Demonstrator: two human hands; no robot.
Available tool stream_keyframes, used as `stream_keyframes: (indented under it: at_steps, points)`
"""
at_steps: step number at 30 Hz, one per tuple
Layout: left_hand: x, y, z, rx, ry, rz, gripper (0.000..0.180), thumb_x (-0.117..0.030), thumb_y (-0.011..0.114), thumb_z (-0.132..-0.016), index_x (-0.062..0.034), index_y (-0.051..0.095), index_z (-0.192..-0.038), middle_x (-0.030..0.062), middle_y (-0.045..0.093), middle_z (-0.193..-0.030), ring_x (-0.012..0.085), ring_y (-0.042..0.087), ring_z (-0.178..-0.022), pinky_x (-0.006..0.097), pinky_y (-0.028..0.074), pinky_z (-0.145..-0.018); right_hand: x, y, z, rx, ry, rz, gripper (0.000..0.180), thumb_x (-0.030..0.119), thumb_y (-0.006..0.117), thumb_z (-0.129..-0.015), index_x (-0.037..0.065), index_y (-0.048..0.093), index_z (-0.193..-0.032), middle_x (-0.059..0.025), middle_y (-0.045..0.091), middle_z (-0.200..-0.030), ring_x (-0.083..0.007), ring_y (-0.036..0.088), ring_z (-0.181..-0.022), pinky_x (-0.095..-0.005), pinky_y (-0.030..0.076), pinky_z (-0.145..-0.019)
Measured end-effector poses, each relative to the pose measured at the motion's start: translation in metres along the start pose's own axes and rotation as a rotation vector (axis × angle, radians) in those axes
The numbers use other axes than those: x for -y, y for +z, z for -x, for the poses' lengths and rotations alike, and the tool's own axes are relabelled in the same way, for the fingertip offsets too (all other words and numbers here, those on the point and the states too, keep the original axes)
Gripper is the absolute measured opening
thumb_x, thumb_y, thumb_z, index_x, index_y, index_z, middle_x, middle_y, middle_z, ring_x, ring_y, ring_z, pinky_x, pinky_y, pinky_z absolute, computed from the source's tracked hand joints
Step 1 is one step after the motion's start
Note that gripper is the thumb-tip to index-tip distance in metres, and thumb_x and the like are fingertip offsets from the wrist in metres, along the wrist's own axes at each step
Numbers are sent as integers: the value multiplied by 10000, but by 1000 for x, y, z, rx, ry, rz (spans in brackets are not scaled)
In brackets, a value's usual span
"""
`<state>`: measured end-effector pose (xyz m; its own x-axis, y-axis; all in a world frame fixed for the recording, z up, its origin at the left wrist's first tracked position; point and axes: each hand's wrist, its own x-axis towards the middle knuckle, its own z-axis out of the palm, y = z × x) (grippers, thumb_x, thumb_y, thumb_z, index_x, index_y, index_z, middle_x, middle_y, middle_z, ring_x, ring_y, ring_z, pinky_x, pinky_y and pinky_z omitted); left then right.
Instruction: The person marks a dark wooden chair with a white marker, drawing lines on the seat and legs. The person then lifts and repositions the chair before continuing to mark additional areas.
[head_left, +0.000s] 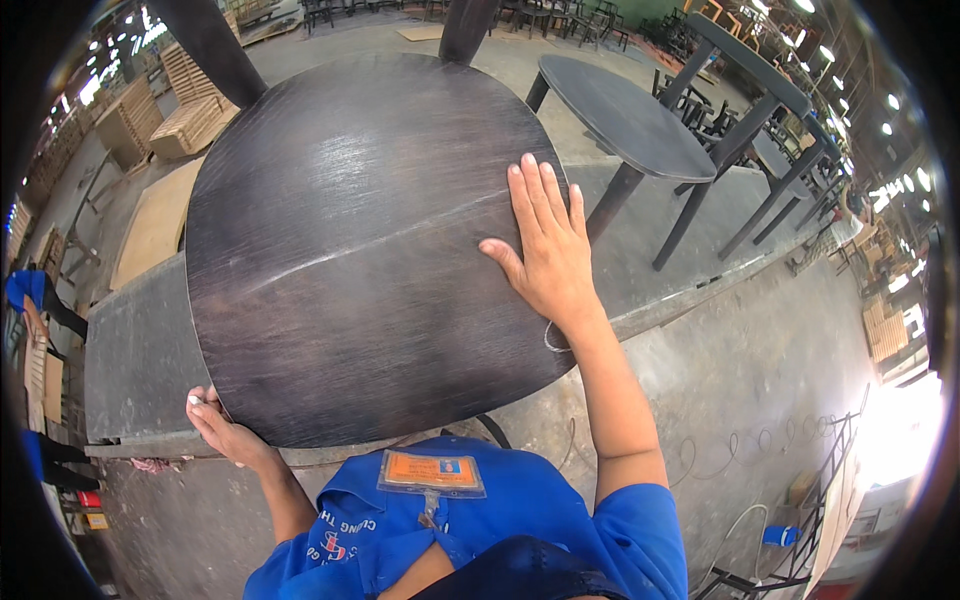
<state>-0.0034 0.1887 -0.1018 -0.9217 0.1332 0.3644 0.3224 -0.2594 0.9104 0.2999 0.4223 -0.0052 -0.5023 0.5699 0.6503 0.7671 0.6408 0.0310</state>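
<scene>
In front of me a dark, wood-grained chair seat (380, 330) faces up, rounded, with a pale streak running across its middle. Two thick dark posts (208, 50) of the chair rise at its far side. My right hand (548, 245) lies flat on the seat near its right edge, fingers stretched out and thumb apart. A thin cord loop (555, 338) shows at that wrist. At the seat's near left edge is my left hand (228, 432), its fingers curled in. A small whitish bit (196, 401) shows at its fingertips; what it is I cannot make out.
The chair stands on a long grey bench (140, 350). Another dark chair (630, 120) stands to the right, with more behind it. Wooden stacks (190, 110) and a flat board (155, 225) lie at left. A person in blue (30, 290) works at far left. A coiled hose (735, 445) hangs at right.
</scene>
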Motion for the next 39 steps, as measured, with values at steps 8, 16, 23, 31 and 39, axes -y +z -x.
stream_keyframes:
  at_steps: [8,16,23,31,39]
  points:
    - [10,-2,-6,-11,2,24,402,-362,342,-1036,-21,523,-1148,78,593,-971,143,553,-917,276,430,-837,10,-15,41,114,-11,-61,863,555,573,-820,42,296,-1456,-135,271,-1523,-313,238,-1414,-569,194,-1106]
    - [8,1,-15,-41,28,-132,400,-346,346,-1036,-14,524,-1172,91,608,-998,155,562,-929,287,434,-840,-8,1,-3,17,-37,-23,874,557,596,-805,30,315,-1443,-143,303,-1506,-323,253,-1404,-634,188,-1074]
    - [11,-3,-15,-72,226,-243,373,-297,385,-1033,7,545,-1179,88,620,-1035,168,575,-950,312,451,-847,-23,-20,39,108,-84,-168,829,432,708,-767,26,375,-1408,-145,326,-1496,-334,289,-1389,-643,180,-1064]
    - [-27,2,-3,-12,1058,-821,215,-32,552,-941,21,600,-1144,114,634,-1070,214,605,-982,326,478,-834,-33,-4,73,134,667,-1442,522,227,723,-843,-39,505,-1236,-128,608,-1109,-178,572,-1016,-299,445,-899]
    - [-110,151,44,719,976,-398,318,-9,731,-741,-38,659,-1049,86,674,-921,220,635,-771,320,507,-682,-33,-1,81,129,682,-1595,516,195,711,-854,-69,486,-1236,-126,612,-1094,-165,580,-1004,-297,444,-897]
